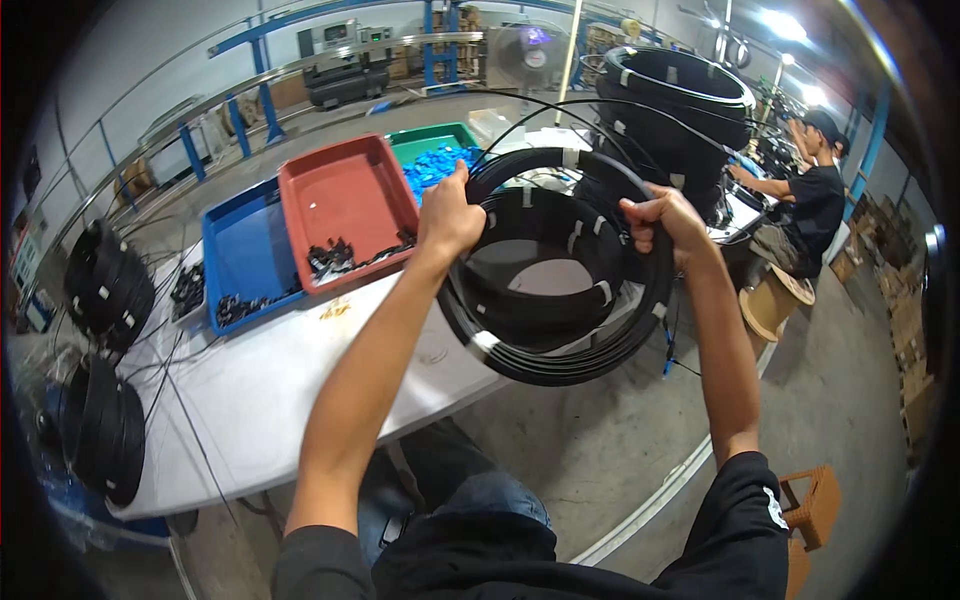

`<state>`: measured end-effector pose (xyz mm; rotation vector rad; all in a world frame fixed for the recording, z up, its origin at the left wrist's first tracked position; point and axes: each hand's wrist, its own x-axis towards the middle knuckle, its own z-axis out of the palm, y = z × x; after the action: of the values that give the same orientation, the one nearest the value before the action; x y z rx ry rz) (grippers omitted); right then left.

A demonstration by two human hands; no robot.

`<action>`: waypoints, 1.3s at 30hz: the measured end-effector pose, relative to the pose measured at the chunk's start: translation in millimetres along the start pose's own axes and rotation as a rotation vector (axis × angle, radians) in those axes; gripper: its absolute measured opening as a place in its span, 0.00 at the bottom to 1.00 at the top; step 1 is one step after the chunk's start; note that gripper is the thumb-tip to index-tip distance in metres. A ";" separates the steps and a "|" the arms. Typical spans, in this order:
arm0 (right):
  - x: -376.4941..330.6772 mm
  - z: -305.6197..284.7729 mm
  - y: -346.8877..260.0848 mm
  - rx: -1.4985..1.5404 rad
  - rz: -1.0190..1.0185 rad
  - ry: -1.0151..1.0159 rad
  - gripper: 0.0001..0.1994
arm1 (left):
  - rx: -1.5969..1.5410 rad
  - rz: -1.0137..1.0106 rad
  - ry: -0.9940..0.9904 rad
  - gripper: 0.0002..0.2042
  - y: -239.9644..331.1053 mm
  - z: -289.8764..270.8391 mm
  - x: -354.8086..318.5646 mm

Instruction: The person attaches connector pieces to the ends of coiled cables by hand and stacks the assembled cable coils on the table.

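Observation:
A coil of black cable (560,368), bound at intervals with light tape, is held up and tilted in front of me. My left hand (452,212) is closed round its upper left side, thumb pointing up. On its upper right side my right hand (668,222) is closed as well. Through the ring shows a low stack of similar black coils (535,215) at the table's edge. Loose cable ends arc above the coil toward a taller stack of coils (672,125) at the back right.
On the white table (270,390) stand a red tray (345,190) and a blue tray (245,240) with black bits, plus a green tray (430,134) of blue pieces. More coils (105,430) stand left. Rightward are a seated person (818,200), a spool (775,302) and an orange stool (820,505).

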<state>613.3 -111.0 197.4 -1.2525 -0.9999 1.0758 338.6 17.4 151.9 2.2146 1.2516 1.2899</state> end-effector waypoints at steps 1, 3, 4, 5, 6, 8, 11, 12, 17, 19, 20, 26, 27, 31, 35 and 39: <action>6.5 2.1 8.7 0.100 0.053 -0.001 0.07 | 0.052 0.061 -0.037 0.32 -15.9 10.2 24.2; 22.2 -17.5 31.5 0.255 0.171 0.007 0.09 | 0.114 0.134 -0.179 0.23 -11.7 27.9 64.6; 27.8 -21.5 39.4 0.312 0.196 0.042 0.09 | 0.108 0.132 -0.237 0.21 -17.5 42.9 84.9; 33.2 -23.4 44.8 0.371 0.219 0.068 0.09 | 0.110 0.129 -0.289 0.19 -16.3 51.8 100.9; 39.5 -26.5 47.9 0.372 0.222 0.056 0.09 | 0.121 0.114 -0.341 0.16 -15.3 60.9 115.3; 45.5 -30.5 51.5 0.463 0.295 0.119 0.11 | 0.110 0.137 -0.393 0.16 -15.1 81.3 130.6; 52.9 -24.2 62.6 0.519 0.370 0.184 0.13 | 0.157 0.191 -0.514 0.16 -30.6 109.1 145.4; 52.8 -15.4 64.2 0.395 0.325 0.271 0.12 | 0.159 0.200 -0.498 0.16 -39.4 116.1 146.6; 41.6 -8.6 56.8 -0.153 0.176 0.279 0.14 | 0.213 0.258 -0.560 0.21 -35.6 128.2 154.0; 43.9 -16.7 59.7 -0.307 0.242 0.264 0.21 | 0.206 0.272 -0.569 0.21 -33.3 126.8 150.5; 45.3 -18.0 62.0 -0.542 0.127 0.355 0.28 | 0.202 0.268 -0.577 0.21 -33.8 128.0 150.2; 36.0 -9.5 51.0 -0.986 0.295 0.349 0.53 | 0.234 0.310 -0.687 0.21 -42.2 126.1 158.3; 30.0 -8.2 54.1 -0.703 0.247 0.433 0.53 | 0.231 0.306 -0.681 0.21 -43.1 123.7 156.6; 9.0 -11.3 74.7 -0.242 0.052 0.547 0.54 | 0.238 0.305 -0.749 0.41 -60.1 120.1 154.2; -12.3 -3.3 78.9 -0.506 -0.077 0.615 0.46 | 0.127 0.134 -0.739 0.46 -56.6 116.5 153.6; -22.1 -4.5 88.6 -0.526 -0.340 0.670 0.36 | 0.225 0.135 -0.646 0.45 -63.9 121.2 159.5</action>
<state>606.8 -132.6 108.8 -1.6340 -0.9356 0.0857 438.2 201.8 135.0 2.5972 1.0324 0.3983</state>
